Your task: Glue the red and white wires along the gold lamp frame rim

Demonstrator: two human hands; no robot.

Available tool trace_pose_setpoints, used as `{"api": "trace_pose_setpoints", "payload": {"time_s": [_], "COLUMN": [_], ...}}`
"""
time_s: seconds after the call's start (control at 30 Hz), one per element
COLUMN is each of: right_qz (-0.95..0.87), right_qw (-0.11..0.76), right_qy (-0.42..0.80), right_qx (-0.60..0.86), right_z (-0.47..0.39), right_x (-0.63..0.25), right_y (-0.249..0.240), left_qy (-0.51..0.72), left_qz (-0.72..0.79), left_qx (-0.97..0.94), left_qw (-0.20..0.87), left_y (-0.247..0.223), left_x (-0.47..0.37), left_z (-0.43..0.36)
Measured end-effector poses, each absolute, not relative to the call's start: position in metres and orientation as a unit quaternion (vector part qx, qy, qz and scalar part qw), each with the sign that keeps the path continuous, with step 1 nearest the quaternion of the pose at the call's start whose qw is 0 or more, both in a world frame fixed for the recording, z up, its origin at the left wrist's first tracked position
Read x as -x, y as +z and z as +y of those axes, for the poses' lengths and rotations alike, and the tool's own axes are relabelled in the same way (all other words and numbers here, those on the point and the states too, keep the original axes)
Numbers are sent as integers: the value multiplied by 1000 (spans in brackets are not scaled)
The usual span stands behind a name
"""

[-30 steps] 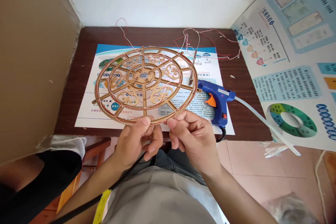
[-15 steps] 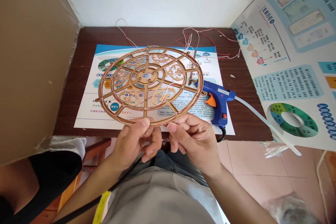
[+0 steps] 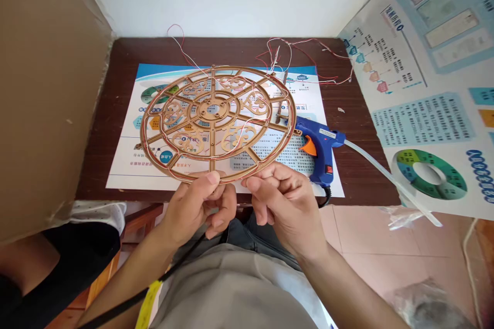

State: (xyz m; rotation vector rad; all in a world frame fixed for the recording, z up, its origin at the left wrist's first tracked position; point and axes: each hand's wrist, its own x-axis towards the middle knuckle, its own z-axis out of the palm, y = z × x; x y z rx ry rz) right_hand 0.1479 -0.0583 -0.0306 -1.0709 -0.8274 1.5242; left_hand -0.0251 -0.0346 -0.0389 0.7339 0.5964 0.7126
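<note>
A round, bronze-coloured openwork frame (image 3: 212,163) with spokes and scroll ornaments is held tilted above the paper. My left hand (image 3: 204,200) grips its near rim, thumb on top and fingers curled below. Thin red and white wire (image 3: 244,136) runs round the rings and across the frame. Just right of my left hand, my right hand (image 3: 283,200) has thumb and fingers pinched on the wire at the near rim. The pinched bit is mostly hidden by the fingertips. Beside the frame's right edge lies a blue glue gun (image 3: 323,157) with an orange trigger.
A printed sheet (image 3: 127,177) covers part of the dark brown table (image 3: 96,164). Loose wires (image 3: 304,42) trail at the back right. A clear glue stick (image 3: 386,177) sticks out past the right edge. Boards stand on both sides, and a person's leg (image 3: 77,267) is at lower left.
The frame has shifted slightly left in the picture, along with the view, and is tilted a little differently. Both hands keep nearly the same hold.
</note>
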Motion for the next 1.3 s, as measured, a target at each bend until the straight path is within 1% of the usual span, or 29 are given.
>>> {"api": "trace_pose_setpoints", "payload": {"time_s": [0.2, 0.3, 0.47, 0.63, 0.77, 0.83, 0.9, 0.97, 1.0, 1.07, 1.17, 1.3], "right_qz": [-351, -391, -517, -689, -737, -746, -770, -794, -798, -793, -799, -835], "right_qw": [553, 537, 475, 385, 285, 258, 278, 325, 349, 368, 363, 324], "right_qy": [596, 588, 560, 478, 409, 389, 359, 308, 278, 233, 183, 175], "right_qx": [465, 461, 440, 386, 456, 475, 450, 411, 404, 425, 443, 410], "right_z": [-54, -55, -77, -114, -131, -132, -126, -115, -107, -90, -64, -42], "right_x": [-143, -145, -156, -172, -186, -192, -196, -197, -197, -197, -196, -194], "right_y": [-30, -32, -32, -34, -44, -43, -35, -22, -15, -2, 9, 8], "left_qy": [339, 343, 354, 355, 352, 351, 349, 347, 348, 353, 370, 396], "left_qz": [277, 276, 277, 273, 272, 272, 272, 272, 273, 277, 281, 284], "left_qx": [-337, -331, -322, -315, -316, -316, -316, -319, -320, -322, -321, -318], "left_qw": [833, 834, 834, 836, 838, 838, 839, 839, 838, 834, 825, 813], "left_y": [-40, -43, -45, -44, -44, -44, -44, -44, -44, -44, -44, -46], "left_x": [25, 25, 25, 26, 26, 26, 27, 27, 26, 26, 23, 19], "left_z": [-36, -37, -38, -37, -37, -37, -37, -37, -37, -37, -38, -41]}}
